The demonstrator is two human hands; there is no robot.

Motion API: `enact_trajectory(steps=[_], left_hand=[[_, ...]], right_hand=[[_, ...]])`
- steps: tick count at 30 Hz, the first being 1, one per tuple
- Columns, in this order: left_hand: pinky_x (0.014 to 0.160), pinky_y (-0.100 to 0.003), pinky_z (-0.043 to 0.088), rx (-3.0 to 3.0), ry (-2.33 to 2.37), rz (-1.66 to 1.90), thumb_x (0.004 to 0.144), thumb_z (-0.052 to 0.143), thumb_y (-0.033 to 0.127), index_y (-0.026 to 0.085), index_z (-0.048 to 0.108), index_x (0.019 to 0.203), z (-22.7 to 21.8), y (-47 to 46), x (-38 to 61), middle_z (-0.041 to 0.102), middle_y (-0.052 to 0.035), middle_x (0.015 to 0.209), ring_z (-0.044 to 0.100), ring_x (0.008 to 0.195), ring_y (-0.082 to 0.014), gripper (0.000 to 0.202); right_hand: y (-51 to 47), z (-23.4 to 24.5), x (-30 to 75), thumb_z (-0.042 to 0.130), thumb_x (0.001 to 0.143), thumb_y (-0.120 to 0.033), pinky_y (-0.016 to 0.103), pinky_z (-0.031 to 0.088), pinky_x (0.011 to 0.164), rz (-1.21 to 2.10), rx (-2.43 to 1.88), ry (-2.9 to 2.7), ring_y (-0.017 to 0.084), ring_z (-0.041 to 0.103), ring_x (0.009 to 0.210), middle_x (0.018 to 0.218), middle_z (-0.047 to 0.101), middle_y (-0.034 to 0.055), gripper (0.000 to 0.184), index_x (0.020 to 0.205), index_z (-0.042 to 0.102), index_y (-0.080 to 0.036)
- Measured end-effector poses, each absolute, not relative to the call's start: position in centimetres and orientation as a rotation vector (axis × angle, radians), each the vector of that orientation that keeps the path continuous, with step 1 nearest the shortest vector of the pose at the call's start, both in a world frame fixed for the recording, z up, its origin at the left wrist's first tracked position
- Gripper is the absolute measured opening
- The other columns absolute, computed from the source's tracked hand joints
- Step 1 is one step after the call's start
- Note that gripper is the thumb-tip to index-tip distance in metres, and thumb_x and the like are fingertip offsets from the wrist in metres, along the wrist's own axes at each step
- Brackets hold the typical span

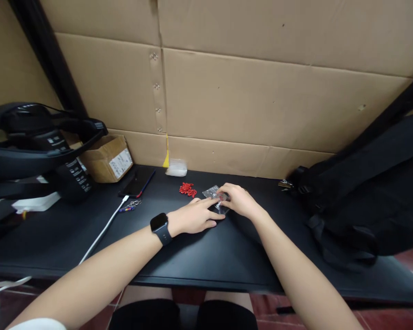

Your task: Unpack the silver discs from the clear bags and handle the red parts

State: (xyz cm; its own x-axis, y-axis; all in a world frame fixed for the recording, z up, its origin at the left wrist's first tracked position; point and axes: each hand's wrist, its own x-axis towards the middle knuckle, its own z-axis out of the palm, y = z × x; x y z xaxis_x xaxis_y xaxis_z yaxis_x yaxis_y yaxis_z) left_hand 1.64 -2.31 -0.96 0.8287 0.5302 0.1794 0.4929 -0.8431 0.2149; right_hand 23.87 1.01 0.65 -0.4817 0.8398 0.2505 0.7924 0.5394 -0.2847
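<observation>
Resting the left hand (192, 217) open, fingers over a clear bag (210, 191) on the desk (206, 256), and holding the right hand (240, 200) curled at the bag's right side, too hidden to call gripping or not; seemingly midway, having the bag left to finish and red pieces (187, 189) already heaped outside it, to the left.

Between the forearms (289, 252) the tabletop (213, 261) leaves room; fingers (209, 202) crowd the packet (209, 191), a bag (375, 197) the right.
</observation>
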Motion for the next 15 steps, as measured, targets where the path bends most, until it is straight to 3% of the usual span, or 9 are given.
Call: enact_trajectory(steps=[4, 8, 15], left_hand=[[0.113, -0.049, 0.039, 2.814, 0.806, 0.385, 0.094, 0.061, 0.031, 0.038, 0.067, 0.129, -1.09, -2.07, 1.43, 0.042, -0.0058, 0.158, 0.043, 0.143, -0.0313, 0.036], [0.114, -0.048, 0.040, 2.775, 0.836, 0.364, 0.092, 0.064, 0.028, 0.037, 0.069, 0.126, -0.93, -1.80, 1.47, 0.042, -0.0053, 0.158, 0.044, 0.142, -0.0309, 0.036], [0.111, -0.049, 0.042, 2.770, 0.798, 0.321, 0.093, 0.063, 0.029, 0.035, 0.070, 0.125, -0.33, -1.30, 1.40, 0.049, -0.0070, 0.153, 0.046, 0.141, -0.0302, 0.034]], right_hand=[[1.22, 0.24, 23.40, 0.079, 0.081, -0.032, 0.024, 0.040, 0.066, 0.090, -1.531, -2.360, 0.017, 0.065, 0.092, 0.101, 0.068, 0.0008, 0.021, 0.099, 0.071, -0.028], [1.49, 0.16, 23.44, 0.079, 0.078, -0.047, 0.025, 0.036, 0.062, 0.073, -1.699, -2.254, 0.019, 0.065, 0.090, 0.099, 0.068, 0.0006, 0.026, 0.094, 0.071, -0.028], [1.71, -0.04, 23.76, 0.074, 0.082, -0.032, 0.027, 0.039, 0.065, 0.112, -1.680, -2.212, 0.021, 0.062, 0.087, 0.098, 0.068, 0.0036, 0.018, 0.099, 0.071, -0.027]])
